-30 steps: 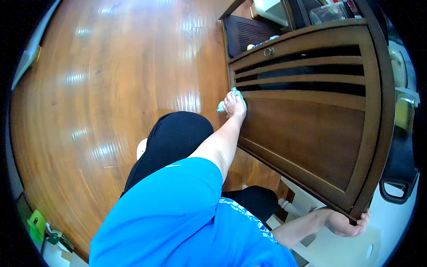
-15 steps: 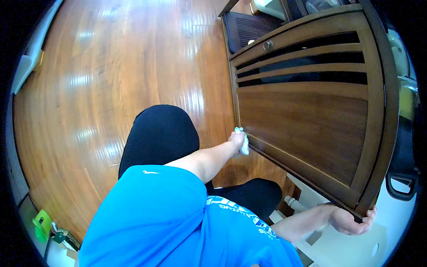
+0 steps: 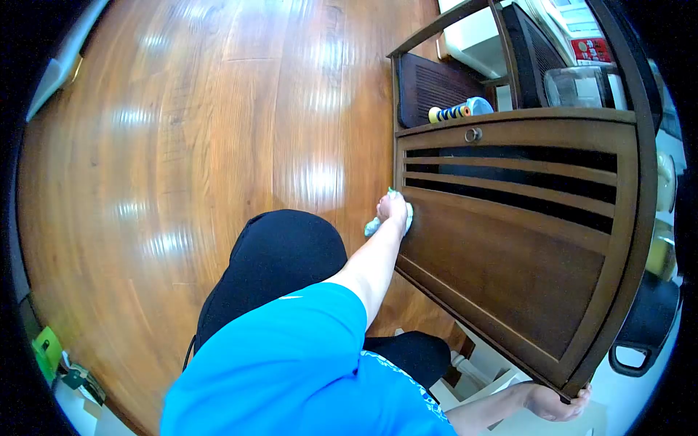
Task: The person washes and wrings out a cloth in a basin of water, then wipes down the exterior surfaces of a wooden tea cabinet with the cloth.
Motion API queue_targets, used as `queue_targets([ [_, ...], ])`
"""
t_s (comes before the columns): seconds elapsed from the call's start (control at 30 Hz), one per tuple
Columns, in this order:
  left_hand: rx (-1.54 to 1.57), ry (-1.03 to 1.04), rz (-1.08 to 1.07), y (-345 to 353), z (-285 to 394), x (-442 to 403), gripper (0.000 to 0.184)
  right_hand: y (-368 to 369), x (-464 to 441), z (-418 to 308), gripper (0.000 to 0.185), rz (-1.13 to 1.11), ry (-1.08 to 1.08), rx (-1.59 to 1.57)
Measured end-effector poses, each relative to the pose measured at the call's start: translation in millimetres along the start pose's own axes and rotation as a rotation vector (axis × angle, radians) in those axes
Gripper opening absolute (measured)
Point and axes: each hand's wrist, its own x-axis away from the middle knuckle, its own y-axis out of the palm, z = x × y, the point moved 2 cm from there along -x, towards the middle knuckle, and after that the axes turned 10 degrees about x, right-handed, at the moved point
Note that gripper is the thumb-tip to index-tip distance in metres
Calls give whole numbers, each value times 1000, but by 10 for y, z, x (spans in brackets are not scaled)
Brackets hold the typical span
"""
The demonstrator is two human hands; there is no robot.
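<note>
My left hand (image 3: 393,208) is closed around a crumpled white cloth (image 3: 374,227) with a bit of green on it. It presses against the low left edge of a dark brown wooden cabinet (image 3: 502,261), close to the floor. At lower right, my right hand (image 3: 556,402) curls its fingers round the near corner of the cabinet's top. The cabinet front has open slats, a plain panel and a small ring pull (image 3: 472,135).
An open shelf section holds a dark ribbed tray (image 3: 436,87), a striped-handled object (image 3: 451,112) and a clear container (image 3: 578,87). A black pot (image 3: 647,316) and jars sit along the cabinet top. Glossy wood flooring (image 3: 182,145) spreads to the left.
My left hand has moved with the cloth along the cabinet's lower edge, towards the ring-pull side. The view has shifted, showing more of the shelf. My right hand keeps hold of the corner.
</note>
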Motion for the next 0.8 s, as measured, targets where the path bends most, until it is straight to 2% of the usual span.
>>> queue_targets([
  [0.03, -45, 92, -31, -75, 258, 55, 36, 26, 13, -39, 27, -1, 30, -17],
  [0.1, -76, 150, -39, -74, 560, -16, 35, 4, -6, 3, 28, -4, 22, 10],
  [0.23, 58, 183, -44, -12, 919, -233, 35, 44, 8, 9, 30, 60, 50, -59],
  [0.3, 132, 123, -136, -1, 1040, -312, 37, 14, 8, -21, 39, -114, -259, 217],
  [0.33, 109, 164, -139, 0, 1114, -338, 37, 2, 0, -2, 39, -111, -267, 218],
  [0.4, 94, 275, -139, -13, 1286, -236, 38, -8, -32, 70, 33, -1, -13, -58],
  [0.43, 185, 457, -50, 87, 1294, -261, 41, -6, -34, 44, 33, 1, -18, -54],
  [0.47, 132, 459, -49, 148, 1344, -210, 42, 6, -16, 24, 29, -12, -23, -26],
  [0.63, 157, 601, -47, 11, 1658, 547, 56, 71, 23, -102, 26, 10, -41, 40],
  [0.77, 439, 950, -158, -200, 2042, 1559, 66, 64, 20, -97, 27, -4, -31, 52],
  [0.8, 451, 1042, -104, -235, 2088, 1665, 68, 54, 24, -84, 28, -4, -10, 79],
])
